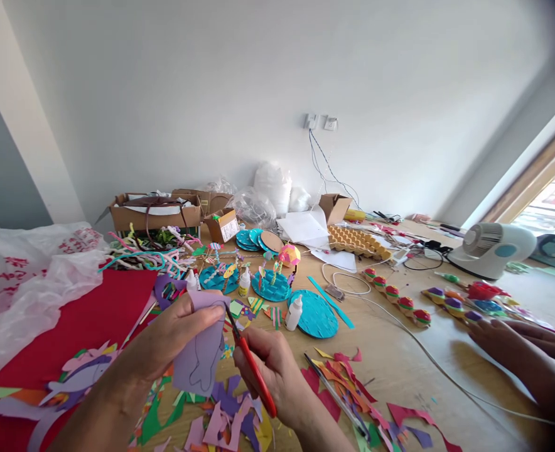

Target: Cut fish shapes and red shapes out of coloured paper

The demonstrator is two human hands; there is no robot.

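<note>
The person's left hand (188, 323) pinched a purple sheet (202, 355) near its top, thumb over the face, probably to keep it stiff and upright against the blades. It was held up in the near part of the scene, left of centre, above the worktop (400, 376). The right hand (270, 364) was closed round the handles of the red scissors (255, 376), their dark blades angled up to the sheet's right edge, beside a drawn curving outline. Scraps (223, 424) lay loosely heaped beneath, a spot likely to catch offcuts. The sheet looked thin, flat and matte; the scissor handles, smooth and rounded. Farther off, a turquoise disc (315, 320) showed a rough, ridged face beside a white bottle (294, 314). At far right rested another person's hands (503, 345); whether they gripped anything could not be told.
</note>
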